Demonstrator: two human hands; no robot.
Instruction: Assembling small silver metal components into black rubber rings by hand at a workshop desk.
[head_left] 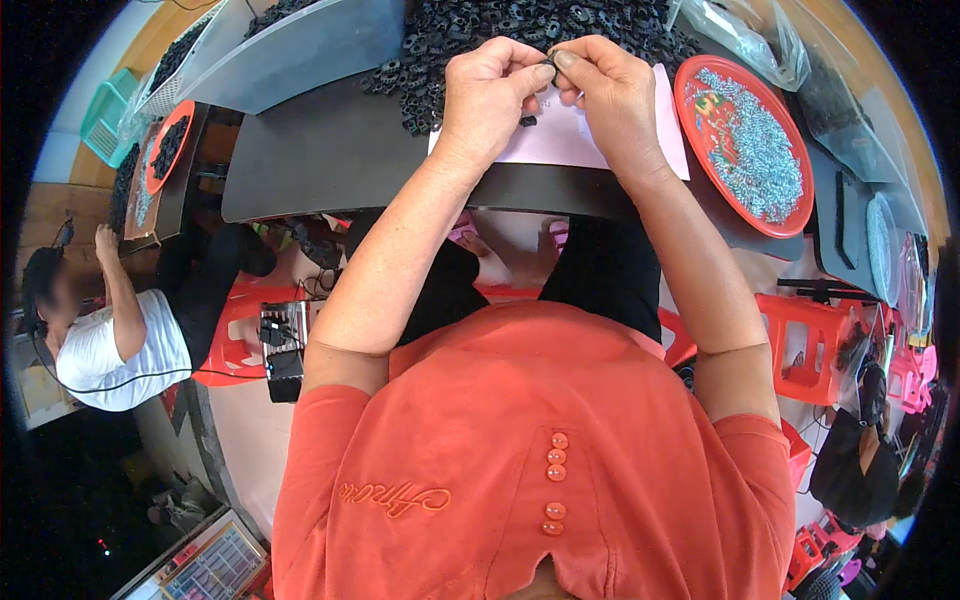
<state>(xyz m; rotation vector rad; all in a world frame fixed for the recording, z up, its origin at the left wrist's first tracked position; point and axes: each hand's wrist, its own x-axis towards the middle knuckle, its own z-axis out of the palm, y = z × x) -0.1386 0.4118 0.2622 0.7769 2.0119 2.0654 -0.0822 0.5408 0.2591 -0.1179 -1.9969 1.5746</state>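
Observation:
Both my hands meet over a pink sheet of paper (pixel 560 140) on the dark table. Between thumb and fingertips, my left hand (pixel 490 90) and my right hand (pixel 612 88) pinch one small black part (pixel 550 60); the fingers hide most of it. A big heap of small black plastic parts (pixel 450 35) lies just beyond the hands. One loose black part (pixel 528 121) rests on the paper under them. To the right of my right hand sits a red plate (pixel 694 130) with many small silvery metal pieces (pixel 750 150) on it.
A translucent grey bin (pixel 300 60) stands at the left of the dark table (pixel 320 150). Clear plastic bags (pixel 750 45) lie at the back right. At the far left, a person in white (pixel 130 340) works at another table beside a red plate (pixel 170 150) of black parts.

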